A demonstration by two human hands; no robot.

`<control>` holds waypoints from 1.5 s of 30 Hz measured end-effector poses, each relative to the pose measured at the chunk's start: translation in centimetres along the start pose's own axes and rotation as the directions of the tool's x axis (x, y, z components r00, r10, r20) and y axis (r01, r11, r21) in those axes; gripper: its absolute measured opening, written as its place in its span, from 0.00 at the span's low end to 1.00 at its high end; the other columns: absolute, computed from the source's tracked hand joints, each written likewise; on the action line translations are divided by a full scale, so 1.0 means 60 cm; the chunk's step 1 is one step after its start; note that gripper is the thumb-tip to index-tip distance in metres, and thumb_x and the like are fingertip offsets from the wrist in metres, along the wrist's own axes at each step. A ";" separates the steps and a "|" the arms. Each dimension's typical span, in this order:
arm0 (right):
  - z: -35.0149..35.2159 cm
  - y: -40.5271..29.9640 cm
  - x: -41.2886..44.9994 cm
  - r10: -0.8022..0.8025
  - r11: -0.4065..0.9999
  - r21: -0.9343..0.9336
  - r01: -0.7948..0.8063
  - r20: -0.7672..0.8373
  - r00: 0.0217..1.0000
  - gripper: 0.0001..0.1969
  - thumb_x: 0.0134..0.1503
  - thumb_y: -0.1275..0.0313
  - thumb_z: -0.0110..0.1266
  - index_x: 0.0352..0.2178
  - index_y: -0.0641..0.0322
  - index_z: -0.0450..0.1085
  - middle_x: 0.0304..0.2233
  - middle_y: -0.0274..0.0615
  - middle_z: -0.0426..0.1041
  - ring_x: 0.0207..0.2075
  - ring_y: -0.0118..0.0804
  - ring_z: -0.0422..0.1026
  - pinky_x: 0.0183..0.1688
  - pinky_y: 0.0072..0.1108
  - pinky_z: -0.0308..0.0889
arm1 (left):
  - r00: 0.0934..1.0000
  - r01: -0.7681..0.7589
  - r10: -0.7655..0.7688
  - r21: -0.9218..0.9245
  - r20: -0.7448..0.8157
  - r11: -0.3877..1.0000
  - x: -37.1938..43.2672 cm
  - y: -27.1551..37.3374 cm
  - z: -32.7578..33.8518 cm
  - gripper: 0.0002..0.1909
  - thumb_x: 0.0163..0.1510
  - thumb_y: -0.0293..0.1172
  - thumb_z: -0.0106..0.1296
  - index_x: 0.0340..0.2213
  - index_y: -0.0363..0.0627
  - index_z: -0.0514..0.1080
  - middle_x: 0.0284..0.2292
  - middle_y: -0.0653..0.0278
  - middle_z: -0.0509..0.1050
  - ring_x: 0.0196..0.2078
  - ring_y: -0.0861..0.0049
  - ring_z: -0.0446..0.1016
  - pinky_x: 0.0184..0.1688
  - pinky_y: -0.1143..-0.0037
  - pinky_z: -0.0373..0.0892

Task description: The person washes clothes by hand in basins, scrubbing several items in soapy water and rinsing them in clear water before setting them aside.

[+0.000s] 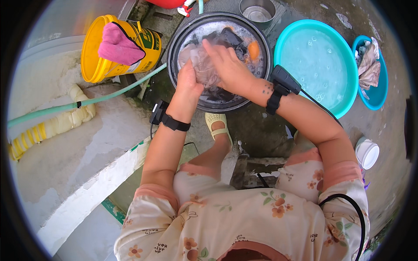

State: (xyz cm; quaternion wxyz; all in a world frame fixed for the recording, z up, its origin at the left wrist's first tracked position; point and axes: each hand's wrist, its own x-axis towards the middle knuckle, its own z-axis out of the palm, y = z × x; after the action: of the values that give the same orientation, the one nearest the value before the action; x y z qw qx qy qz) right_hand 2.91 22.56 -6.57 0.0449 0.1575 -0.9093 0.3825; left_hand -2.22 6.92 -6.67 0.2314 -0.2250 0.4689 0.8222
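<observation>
A bunched pale pinkish cloth [205, 67], wet and wrinkled, is between my hands above a black round tub [170, 62]. My left hand [189, 78] grips its near left side, thumb pointing up. Against its right side lies my right hand [233, 65], slightly blurred, with the index finger stretched across the top. Whether those fingers grip the cloth is hidden. Below, dark wet fabric [230, 37] soaks in sudsy water, and an orange item [253, 50] floats at the tub's right.
Right of the tub stands a turquoise basin [352, 71] of cloudy water; a smaller blue basin [382, 89] holds clothes. A yellow bucket [89, 49] with a pink cloth [119, 45] over it lies at left. A green hose [120, 93] runs to the tub. A metal pot [258, 13] sits behind.
</observation>
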 end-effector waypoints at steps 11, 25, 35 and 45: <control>0.046 0.020 0.010 0.236 0.430 0.777 -0.460 0.395 0.888 0.14 0.38 0.68 0.61 0.24 0.71 0.72 0.25 0.45 0.75 0.25 0.37 0.73 0.28 0.26 0.67 | 0.925 -0.266 0.363 0.493 -0.111 0.828 -0.007 0.007 0.054 0.12 0.53 0.31 0.54 0.34 0.31 0.74 0.29 0.64 0.75 0.29 0.82 0.72 0.31 0.79 0.68; -0.132 0.074 -0.077 0.407 0.147 0.736 -0.660 0.563 0.719 0.10 0.45 0.70 0.55 0.31 0.60 0.70 0.21 0.29 0.69 0.18 0.18 0.62 0.16 0.14 0.49 | 0.948 -0.241 0.054 0.597 0.313 0.765 0.001 0.018 0.069 0.27 0.56 0.47 0.52 0.49 0.37 0.65 0.42 0.60 0.71 0.44 0.75 0.71 0.46 0.76 0.67; -0.222 0.280 -0.269 0.931 0.324 0.338 -0.884 0.052 0.362 0.27 0.42 0.62 0.62 0.42 0.65 0.64 0.32 0.42 0.71 0.30 0.34 0.69 0.25 0.19 0.63 | 0.949 -0.240 0.037 0.795 0.313 -0.557 0.037 -0.097 -0.049 0.34 0.43 0.50 0.60 0.51 0.52 0.68 0.51 0.46 0.67 0.55 0.53 0.64 0.53 0.63 0.63; -0.164 0.381 -0.345 0.834 0.506 -0.101 -0.856 -0.194 0.516 0.56 0.39 0.59 0.67 0.60 0.75 0.39 0.54 0.71 0.54 0.57 0.64 0.55 0.59 0.37 0.54 | 0.983 -0.180 -0.004 0.968 0.182 -0.174 0.075 -0.042 -0.066 0.21 0.47 0.36 0.53 0.40 0.32 0.73 0.34 0.43 0.76 0.35 0.56 0.77 0.39 0.67 0.71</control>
State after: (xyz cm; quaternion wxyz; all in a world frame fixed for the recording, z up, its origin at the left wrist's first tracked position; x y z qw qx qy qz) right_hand 14.75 49.82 -19.42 -0.0788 -0.3346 -0.8968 0.2786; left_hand -3.68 5.36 -12.81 0.2915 0.1143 0.9289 0.1977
